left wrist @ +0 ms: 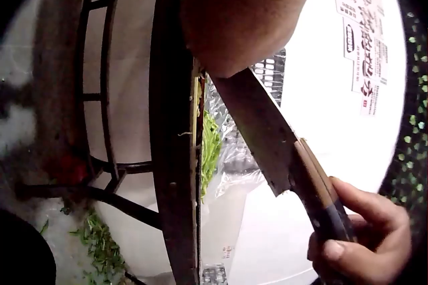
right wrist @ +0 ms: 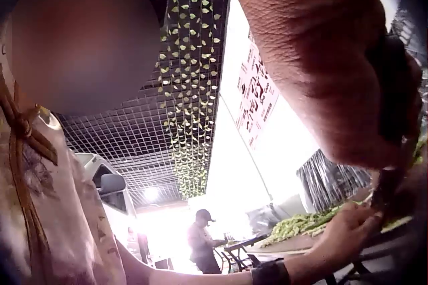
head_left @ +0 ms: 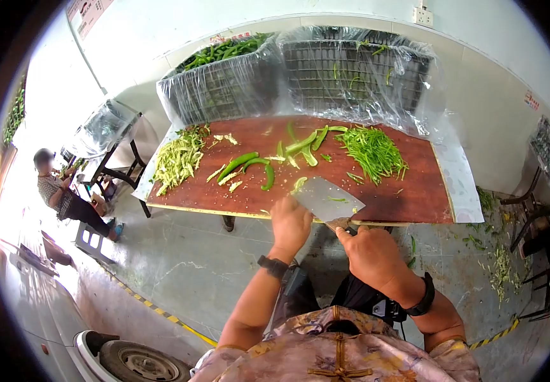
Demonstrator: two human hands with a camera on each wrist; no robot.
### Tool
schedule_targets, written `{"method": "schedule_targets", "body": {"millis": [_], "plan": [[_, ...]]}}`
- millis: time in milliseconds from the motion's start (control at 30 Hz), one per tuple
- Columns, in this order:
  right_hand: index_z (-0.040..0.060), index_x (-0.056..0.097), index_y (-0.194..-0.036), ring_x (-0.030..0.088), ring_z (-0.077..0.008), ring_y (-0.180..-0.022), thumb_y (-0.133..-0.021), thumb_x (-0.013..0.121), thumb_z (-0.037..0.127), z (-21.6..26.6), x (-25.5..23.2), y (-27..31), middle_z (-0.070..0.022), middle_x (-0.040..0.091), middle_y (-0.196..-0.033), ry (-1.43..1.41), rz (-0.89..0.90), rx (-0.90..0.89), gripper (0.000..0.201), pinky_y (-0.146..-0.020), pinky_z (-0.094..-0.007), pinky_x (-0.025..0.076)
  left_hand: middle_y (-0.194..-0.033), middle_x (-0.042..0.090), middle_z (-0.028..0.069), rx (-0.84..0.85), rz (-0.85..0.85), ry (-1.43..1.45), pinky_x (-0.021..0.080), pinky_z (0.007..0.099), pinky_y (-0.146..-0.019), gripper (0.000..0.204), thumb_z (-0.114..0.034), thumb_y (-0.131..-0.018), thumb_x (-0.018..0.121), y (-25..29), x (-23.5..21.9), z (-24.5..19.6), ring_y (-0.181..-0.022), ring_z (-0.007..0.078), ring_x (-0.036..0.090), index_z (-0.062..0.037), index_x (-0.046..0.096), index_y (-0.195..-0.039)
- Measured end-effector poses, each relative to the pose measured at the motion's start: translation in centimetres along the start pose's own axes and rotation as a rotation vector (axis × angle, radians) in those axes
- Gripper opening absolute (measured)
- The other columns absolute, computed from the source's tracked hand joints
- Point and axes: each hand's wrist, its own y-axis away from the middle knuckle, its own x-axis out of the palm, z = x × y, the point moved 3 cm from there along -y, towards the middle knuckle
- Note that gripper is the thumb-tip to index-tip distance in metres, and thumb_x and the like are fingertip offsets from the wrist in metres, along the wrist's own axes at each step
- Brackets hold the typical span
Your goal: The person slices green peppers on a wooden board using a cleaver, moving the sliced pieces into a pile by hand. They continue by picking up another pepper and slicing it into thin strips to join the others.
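A broad cleaver (head_left: 329,198) lies nearly flat over the front edge of the red-brown board (head_left: 224,197). My right hand (head_left: 376,258) grips its dark handle, and in the left wrist view the fingers (left wrist: 364,231) wrap that handle. Beside the blade's left edge is my left hand (head_left: 291,223), its fingers curled, with a piece of split green pepper (head_left: 299,184) showing at the fingertips. Whole green peppers (head_left: 238,164) lie left of centre on the board; split pepper pieces (head_left: 306,149) lie behind the blade. Small green scraps cling to the blade.
Pale pepper cores (head_left: 179,159) are heaped at the board's left, thin green strips (head_left: 373,153) at its right. Plastic-lined crates (head_left: 357,76) stand behind, one full of green peppers (head_left: 227,51). Scraps (head_left: 502,274) litter the floor at right. Another person (head_left: 65,191) stands far left.
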Motion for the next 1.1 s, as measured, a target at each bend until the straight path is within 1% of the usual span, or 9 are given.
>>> {"method": "schedule_targets", "body": {"millis": [133,267,400,600,733,800,933,1033,1100], "plan": [[0.0041,0.065,-0.116,0.062,-0.033,-0.059,-0.075,0.059,0.004,-0.1,0.6,0.3,-0.0189,0.059,-0.068,-0.014,-0.005,0.016,0.042,-0.055,-0.0416,0.049,-0.083,0.05,0.0072,0.006,-0.013,-0.016,0.039,0.0419,-0.073,0.006,-0.013,-0.072,0.066,0.0,0.0,-0.2,-0.084,0.0289,0.049,-0.0076,0.064,-0.069],[0.0049,0.065,-0.117,0.06,-0.0324,-0.057,-0.075,0.06,0.005,-0.8,4.0,-0.4,-0.0182,0.059,-0.069,-0.043,-0.135,-0.017,0.043,-0.054,-0.0412,0.049,-0.086,0.051,0.0085,0.024,-0.017,-0.028,0.037,0.0445,-0.07,0.009,-0.017,-0.075,0.063,0.1,0.5,-0.2,-0.085,0.0308,0.049,-0.0097,0.062,-0.07],[0.0076,0.064,-0.119,0.059,-0.0329,-0.059,-0.076,0.062,0.007,-1.4,5.7,-1.4,-0.017,0.057,-0.071,-0.026,-0.225,-0.01,0.043,-0.054,-0.0418,0.048,-0.087,0.054,0.0068,-0.009,0.008,-0.054,0.04,0.0427,-0.074,0.008,-0.015,-0.076,0.067,-0.1,0.1,-0.1,-0.085,0.0289,0.051,-0.009,0.068,-0.079],[0.0097,0.063,-0.12,0.058,-0.0335,-0.059,-0.078,0.063,0.011,-3.4,4.3,-1.1,-0.0153,0.056,-0.071,-0.191,-0.378,0.075,0.042,-0.054,-0.0425,0.047,-0.088,0.053,0.0088,-0.026,0.006,-0.019,0.038,0.045,-0.071,0.015,-0.019,-0.078,0.065,0.0,0.5,0.1,-0.086,0.0305,0.05,-0.013,0.07,-0.091],[0.0096,0.063,-0.12,0.059,-0.0337,-0.06,-0.077,0.065,0.01,-4.1,4.3,-0.9,-0.0154,0.057,-0.072,-0.111,-0.403,0.044,0.043,-0.055,-0.0441,0.047,-0.089,0.054,0.0082,-0.036,0.009,-0.047,0.039,0.0442,-0.071,0.017,-0.021,-0.077,0.067,-0.2,0.4,-0.2,-0.086,0.0302,0.051,-0.0135,0.07,-0.092],[0.0101,0.063,-0.119,0.059,-0.0336,-0.062,-0.076,0.066,0.009,-4.6,5.0,-1.0,-0.0155,0.058,-0.073,-0.111,-0.229,0.007,0.044,-0.056,-0.0454,0.047,-0.089,0.054,0.0081,-0.035,0.009,-0.042,0.039,0.0441,-0.072,0.017,-0.022,-0.077,0.067,-0.3,0.2,-0.2,-0.087,0.03,0.051,-0.0134,0.071,-0.092],[0.0104,0.063,-0.119,0.059,-0.0336,-0.063,-0.075,0.067,0.009,-4.6,3.8,-0.7,-0.0157,0.059,-0.074,-0.146,-0.263,0.046,0.045,-0.057,-0.0465,0.047,-0.088,0.055,0.0075,-0.044,0.044,-0.028,0.039,0.0431,-0.073,0.016,-0.025,-0.077,0.068,-0.8,0.0,-0.3,-0.089,0.0293,0.052,-0.0123,0.07,-0.087],[0.01,0.059,-0.116,0.062,-0.0384,-0.064,-0.077,0.059,0.006,-4.9,3.9,0.5,-0.0185,0.061,-0.073,-0.134,-0.343,0.054,0.04,-0.057,-0.0466,0.051,-0.086,0.057,0.0098,-0.004,0.053,-0.025,0.042,0.0451,-0.07,0.014,-0.024,-0.078,0.067,-1.4,-0.2,-0.1,-0.085,0.0315,0.055,-0.0105,0.067,-0.083],[0.01,0.063,-0.12,0.059,-0.0338,-0.063,-0.075,0.067,0.006,-5.4,4.6,1.6,-0.0155,0.058,-0.073,-0.166,-0.309,0.115,0.045,-0.055,-0.0442,0.047,-0.085,0.058,0.0121,-0.062,0.044,0.019,0.045,0.0457,-0.069,0.016,-0.022,-0.079,0.066,-2.0,0.2,0.8,-0.081,0.0335,0.058,-0.0086,0.067,-0.087]]}}
